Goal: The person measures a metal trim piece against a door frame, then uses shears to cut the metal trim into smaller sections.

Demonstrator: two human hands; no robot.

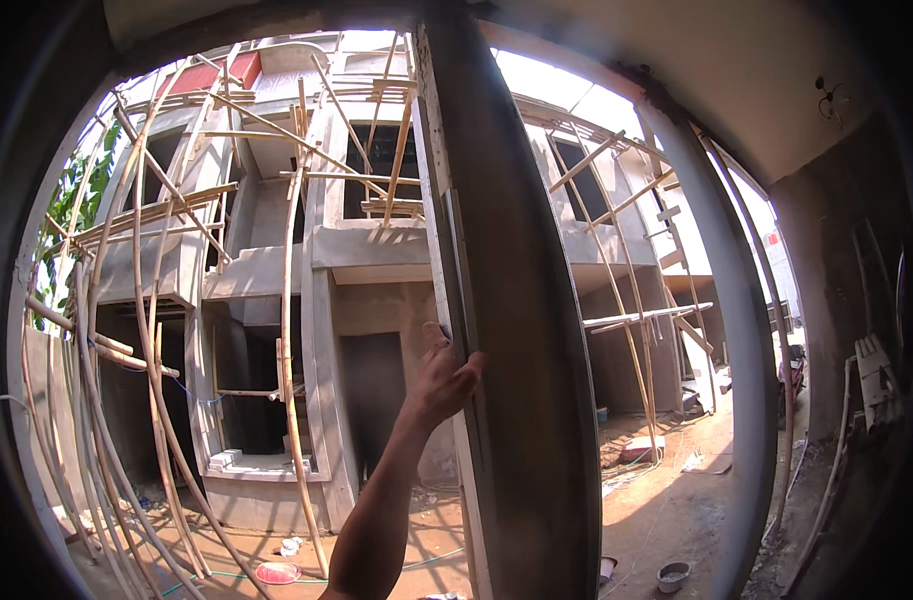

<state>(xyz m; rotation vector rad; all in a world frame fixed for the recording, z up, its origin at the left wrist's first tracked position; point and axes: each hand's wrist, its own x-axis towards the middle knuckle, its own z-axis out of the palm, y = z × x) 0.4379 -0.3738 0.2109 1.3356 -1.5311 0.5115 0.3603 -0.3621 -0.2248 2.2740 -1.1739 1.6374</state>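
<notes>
My left hand [445,378] reaches up from the lower middle, its forearm bare. Its fingers close around a long, narrow upright bar [457,255] along the left edge of a thick grey column [522,300]. The thumb lies on the column side, and one finger points upward on the other side. Part of the grip is hidden behind the bar. The column's near face is in shadow, with a thin pale line down its right edge. My right hand is not in view.
Opposite stands an unfinished grey building [377,245] behind bamboo scaffolding [289,400]. A second column [712,290] rises at right. On the ground lie a red basin [279,572] and a round bucket [674,576]. Boards [875,375] lean by the dark right wall.
</notes>
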